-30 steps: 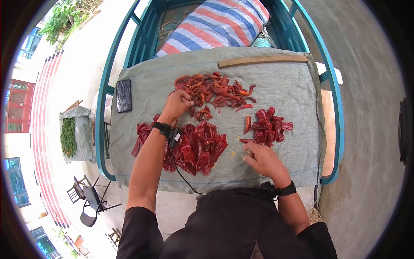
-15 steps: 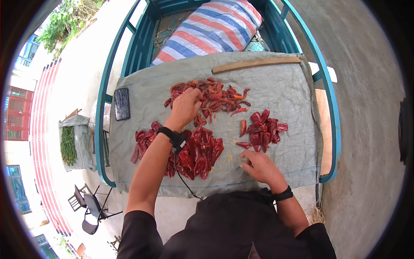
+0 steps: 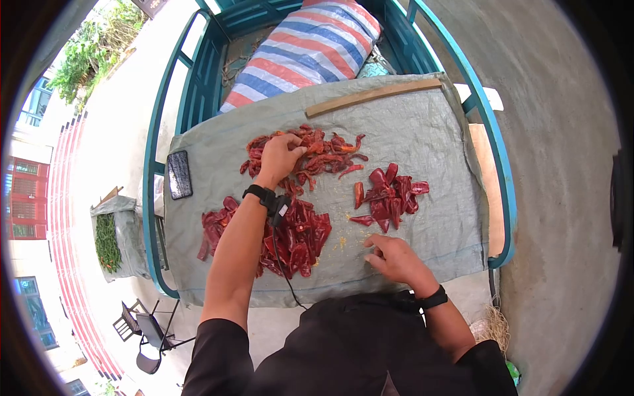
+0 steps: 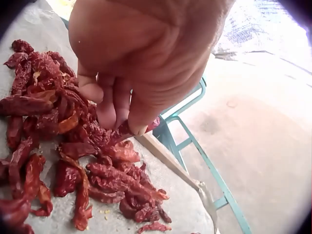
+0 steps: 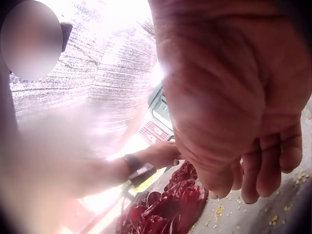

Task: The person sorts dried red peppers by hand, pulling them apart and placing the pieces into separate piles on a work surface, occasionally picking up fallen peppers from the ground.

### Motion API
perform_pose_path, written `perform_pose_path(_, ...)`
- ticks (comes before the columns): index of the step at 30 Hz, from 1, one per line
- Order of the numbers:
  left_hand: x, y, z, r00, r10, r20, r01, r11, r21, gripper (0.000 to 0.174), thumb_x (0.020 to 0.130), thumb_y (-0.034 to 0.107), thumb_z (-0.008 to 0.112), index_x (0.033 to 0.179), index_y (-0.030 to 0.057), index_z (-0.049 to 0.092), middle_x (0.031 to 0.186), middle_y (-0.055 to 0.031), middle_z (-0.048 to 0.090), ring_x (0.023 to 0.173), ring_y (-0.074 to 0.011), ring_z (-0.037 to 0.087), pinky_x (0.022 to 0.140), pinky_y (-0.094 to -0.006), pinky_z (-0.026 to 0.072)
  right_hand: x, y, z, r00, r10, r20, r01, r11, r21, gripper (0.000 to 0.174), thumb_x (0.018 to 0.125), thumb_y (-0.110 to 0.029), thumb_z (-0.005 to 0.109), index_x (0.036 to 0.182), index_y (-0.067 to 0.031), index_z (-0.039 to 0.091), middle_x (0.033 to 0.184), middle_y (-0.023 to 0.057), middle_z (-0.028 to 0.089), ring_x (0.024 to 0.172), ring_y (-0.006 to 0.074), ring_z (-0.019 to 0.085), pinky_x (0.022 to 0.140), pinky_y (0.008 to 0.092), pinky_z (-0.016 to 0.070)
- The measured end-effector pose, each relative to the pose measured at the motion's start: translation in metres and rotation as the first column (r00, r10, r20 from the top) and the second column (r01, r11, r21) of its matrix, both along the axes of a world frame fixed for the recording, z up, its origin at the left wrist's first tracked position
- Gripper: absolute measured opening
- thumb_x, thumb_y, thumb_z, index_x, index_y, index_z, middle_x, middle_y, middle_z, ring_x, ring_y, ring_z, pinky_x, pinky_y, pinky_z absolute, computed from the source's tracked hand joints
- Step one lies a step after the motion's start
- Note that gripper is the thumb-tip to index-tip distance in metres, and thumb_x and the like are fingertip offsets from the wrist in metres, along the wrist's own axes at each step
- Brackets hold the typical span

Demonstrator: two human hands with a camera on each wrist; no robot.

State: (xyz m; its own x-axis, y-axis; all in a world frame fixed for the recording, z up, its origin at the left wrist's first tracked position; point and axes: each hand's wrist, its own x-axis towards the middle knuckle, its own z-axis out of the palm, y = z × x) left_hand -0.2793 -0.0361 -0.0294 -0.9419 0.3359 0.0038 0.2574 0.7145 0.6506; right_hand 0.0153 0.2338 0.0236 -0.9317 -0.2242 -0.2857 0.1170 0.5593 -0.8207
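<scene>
Fingertips of my left hand (image 3: 281,157) pinch one dried chili (image 4: 155,124) over the far pile (image 3: 330,153). My right hand (image 3: 395,257) lies loose, holding nothing, on the grey sack (image 3: 429,132), just below a smaller pile (image 3: 388,195).

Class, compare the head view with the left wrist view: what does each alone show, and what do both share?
Only the head view shows the right hand resting on the grey woven cloth, the flat black phone and the striped sack. Only the left wrist view shows what the left hand pinches in its grip: one dried red chilli piece. Both show the far pile of dried red chillies and the teal metal frame.
</scene>
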Motion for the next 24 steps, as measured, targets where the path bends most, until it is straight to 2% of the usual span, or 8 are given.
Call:
perform_pose_path(2, -0.003, -0.006, 0.001, 0.992, 0.020, 0.128, -0.040, 0.987, 0.156, 0.036, 0.092, 0.023, 0.081, 0.119, -0.0012, 0.077, 0.096, -0.0172, 0.081, 0.088, -0.0306, 0.078, 0.081, -0.0426, 0.0594, 0.001, 0.001, -0.001, 1.000, 0.005, 0.013, -0.005, 1.000, -0.013, 0.029, 0.093, -0.014, 0.077, 0.117, -0.0006, 0.068, 0.086, 0.0199, 0.073, 0.084, 0.0413, 0.072, 0.076, 0.0501, 0.0552)
perform_pose_path(5, -0.003, -0.011, 0.006, 0.987, 0.061, 0.152, -0.081, 0.988, 0.131, 0.036, 0.096, 0.022, 0.077, 0.120, -0.0042, 0.075, 0.094, -0.0150, 0.081, 0.088, -0.0238, 0.078, 0.079, -0.0392, 0.0595, 0.002, 0.001, -0.004, 1.000, 0.024, 0.005, -0.024, 1.000, -0.014, 0.030, 0.093, -0.015, 0.077, 0.117, -0.0003, 0.067, 0.086, 0.0203, 0.073, 0.084, 0.0416, 0.072, 0.076, 0.0502, 0.0551)
perform_pose_path(8, 0.002, -0.013, 0.012, 0.988, 0.153, 0.001, -0.153, 0.984, 0.091, 0.034, 0.094, 0.024, 0.079, 0.116, -0.0011, 0.077, 0.095, -0.0174, 0.080, 0.089, -0.0314, 0.077, 0.083, -0.0420, 0.0588, 0.003, -0.001, 0.000, 0.999, 0.041, 0.005, -0.041, 0.999, -0.012, 0.030, 0.093, -0.016, 0.076, 0.117, 0.0000, 0.067, 0.086, 0.0207, 0.074, 0.084, 0.0419, 0.072, 0.076, 0.0504, 0.0552)
perform_pose_path(11, 0.005, -0.022, 0.023, 0.985, 0.172, -0.012, -0.170, 0.983, 0.063, 0.031, 0.095, 0.023, 0.076, 0.115, -0.0004, 0.077, 0.094, -0.0178, 0.079, 0.090, -0.0309, 0.077, 0.083, -0.0416, 0.0586, 0.004, 0.002, -0.002, 0.999, 0.051, -0.005, -0.051, 0.999, -0.015, 0.029, 0.093, -0.016, 0.076, 0.116, 0.0001, 0.067, 0.085, 0.0205, 0.073, 0.083, 0.0420, 0.072, 0.075, 0.0505, 0.0551)
perform_pose_path(13, 0.013, -0.032, 0.041, 0.989, 0.146, 0.012, -0.146, 0.987, 0.068, 0.028, 0.100, 0.020, 0.073, 0.117, -0.0015, 0.076, 0.096, -0.0126, 0.079, 0.085, -0.0221, 0.076, 0.077, -0.0363, 0.0583, 0.006, 0.006, -0.005, 0.999, 0.051, 0.004, -0.051, 0.998, -0.023, 0.029, 0.093, -0.016, 0.076, 0.116, 0.0002, 0.067, 0.084, 0.0203, 0.073, 0.082, 0.0419, 0.072, 0.075, 0.0504, 0.0550)
perform_pose_path(15, 0.030, -0.042, 0.064, 0.979, 0.146, 0.143, -0.168, 0.974, 0.155, 0.025, 0.103, 0.018, 0.071, 0.118, -0.0014, 0.075, 0.099, -0.0082, 0.079, 0.085, -0.0156, 0.075, 0.075, -0.0322, 0.0575, 0.006, 0.009, -0.007, 0.998, 0.053, 0.030, -0.052, 0.998, -0.034, 0.029, 0.093, -0.015, 0.075, 0.115, 0.0004, 0.067, 0.083, 0.0200, 0.073, 0.081, 0.0417, 0.072, 0.075, 0.0500, 0.0549)
perform_pose_path(18, 0.063, -0.053, 0.092, 0.974, 0.166, 0.152, -0.201, 0.947, 0.251, 0.023, 0.104, 0.016, 0.070, 0.119, -0.0009, 0.074, 0.098, -0.0068, 0.078, 0.086, -0.0144, 0.075, 0.077, -0.0308, 0.0573, 0.005, 0.010, -0.019, 0.997, 0.068, 0.018, -0.067, 0.994, -0.089, 0.029, 0.093, -0.015, 0.076, 0.115, 0.0014, 0.067, 0.081, 0.0194, 0.072, 0.079, 0.0405, 0.072, 0.074, 0.0493, 0.0546)
perform_pose_path(24, 0.142, -0.064, 0.102, 0.946, 0.230, 0.227, -0.303, 0.877, 0.372, 0.020, 0.105, 0.013, 0.070, 0.119, -0.0020, 0.071, 0.105, -0.0085, 0.077, 0.091, -0.0137, 0.073, 0.083, -0.0293, 0.0589, -0.023, -0.013, -0.038, 0.998, 0.033, 0.060, -0.020, 0.979, -0.202, 0.044, 0.094, -0.022, 0.080, 0.128, 0.0008, 0.063, 0.099, 0.0192, 0.076, 0.093, 0.0385, 0.075, 0.082, 0.0474, 0.0570)
